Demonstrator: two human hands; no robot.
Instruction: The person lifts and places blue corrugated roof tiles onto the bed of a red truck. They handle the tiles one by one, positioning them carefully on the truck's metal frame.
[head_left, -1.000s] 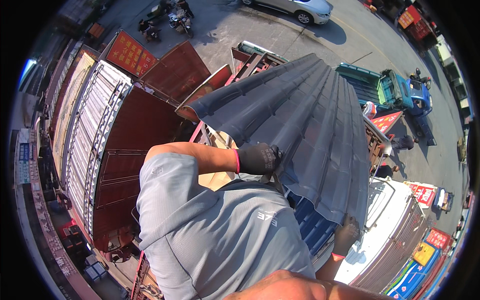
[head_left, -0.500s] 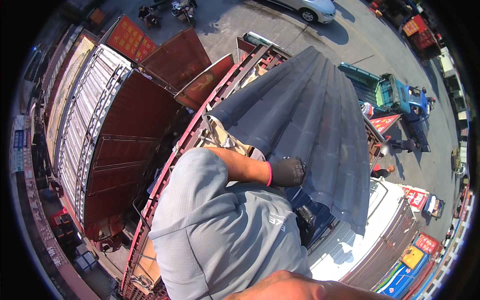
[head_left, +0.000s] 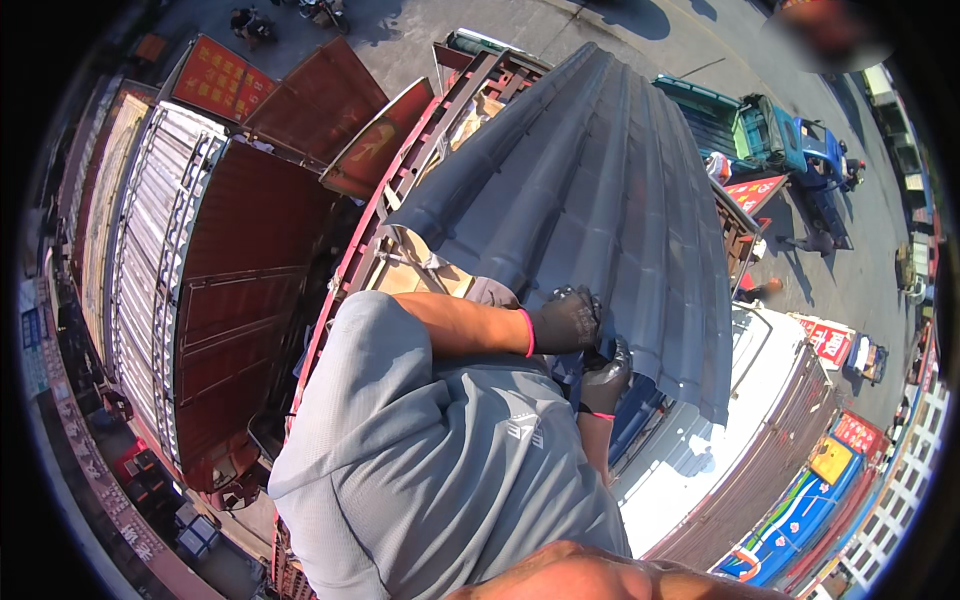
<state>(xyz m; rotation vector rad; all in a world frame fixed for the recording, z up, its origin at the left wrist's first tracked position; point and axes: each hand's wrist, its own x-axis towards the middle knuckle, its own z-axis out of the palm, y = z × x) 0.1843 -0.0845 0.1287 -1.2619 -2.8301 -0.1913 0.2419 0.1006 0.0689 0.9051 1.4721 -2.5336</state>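
Observation:
A long dark grey ribbed roofing sheet lies over a red truck bed, spreading away from me. My left hand, in a black glove, is closed on the sheet's near edge at its middle. My right hand, gloved too, is closed on the same edge just below and to the right of the left one. Blue sheeting shows under the near edge. Cardboard lies at the left corner of the grey sheet.
A red container truck with raised panels stands at left. A white truck roof is at lower right, with a blue-green pickup beyond. Motorbikes stand on the road at top, and a person is at right.
My right hand has come from the sheet's right corner to beside my left hand at the middle of the edge. The sheet appears higher in view.

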